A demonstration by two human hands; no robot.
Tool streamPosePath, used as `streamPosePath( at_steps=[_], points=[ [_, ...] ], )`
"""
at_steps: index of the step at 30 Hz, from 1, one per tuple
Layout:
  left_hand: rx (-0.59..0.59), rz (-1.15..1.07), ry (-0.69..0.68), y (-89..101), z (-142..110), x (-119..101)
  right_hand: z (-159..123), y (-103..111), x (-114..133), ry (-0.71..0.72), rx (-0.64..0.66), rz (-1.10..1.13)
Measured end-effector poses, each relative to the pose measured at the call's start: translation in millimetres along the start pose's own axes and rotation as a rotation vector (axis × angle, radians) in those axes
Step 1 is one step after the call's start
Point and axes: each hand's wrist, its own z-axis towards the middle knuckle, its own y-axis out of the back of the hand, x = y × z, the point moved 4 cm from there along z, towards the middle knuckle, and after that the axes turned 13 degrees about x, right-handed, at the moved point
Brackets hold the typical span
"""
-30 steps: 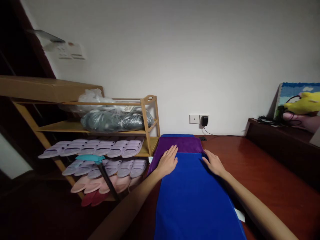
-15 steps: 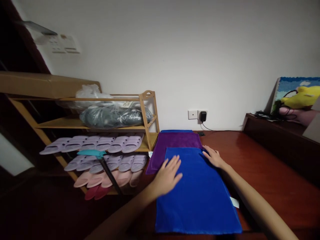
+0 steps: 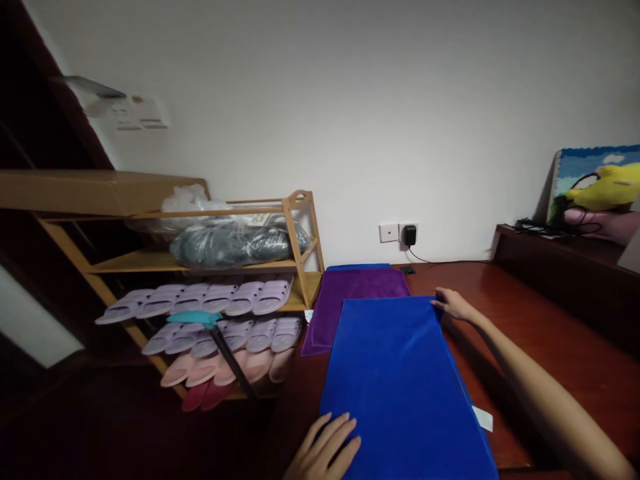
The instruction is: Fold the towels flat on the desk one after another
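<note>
A blue towel (image 3: 400,380) lies spread lengthwise on the reddish wooden tabletop, its far end lapping over a purple towel (image 3: 360,285). My right hand (image 3: 453,305) pinches the blue towel's far right corner between thumb and fingers. Down at the near left edge, my left hand (image 3: 327,450) rests on the blue towel with its fingers stretched out. A white label (image 3: 483,419) sticks out from the towel's right side. Behind the purple towel, a strip of another blue cloth (image 3: 357,267) shows.
At left stands a wooden shoe rack (image 3: 300,267) with rows of slippers (image 3: 273,295), a plastic-wrapped bundle (image 3: 235,241) and a cardboard box (image 3: 105,191). A teal-topped dark handle (image 3: 197,319) leans before it. A black adapter (image 3: 410,235) is plugged into the wall. A raised dark ledge (image 3: 565,280) borders the right.
My left hand has slid from the towel's upper left down to its near left edge. My right hand has closed on the far right corner, and the blue towel's far end has shifted right.
</note>
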Motion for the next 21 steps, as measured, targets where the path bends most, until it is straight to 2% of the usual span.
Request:
streamPosePath(
  at_steps=[5,8,10,16,19,21],
  points=[
    [0.213,-0.232,-0.018,16.5,13.4,7.1,-74.0,1.6,-41.1,0.01,0.018,0.024],
    [0.238,-0.387,-0.014,24.5,20.9,13.2,-117.3,-1.1,-62.9,-0.045,0.009,0.114],
    [0.237,-0.454,-0.006,28.1,21.5,17.8,-138.3,0.3,-67.5,-0.067,0.011,0.197],
    [0.15,-0.405,0.002,32.5,13.5,31.2,-166.9,2.8,-57.8,-0.082,0.013,0.44],
    [0.058,-0.27,0.08,32.8,19.4,33.7,-181.2,-14.4,-53.1,-0.149,0.163,0.532],
    [-0.021,-0.18,0.199,32.2,26.6,34.2,-197.0,-26.2,-48.5,-0.198,0.284,0.533]
  ],
)
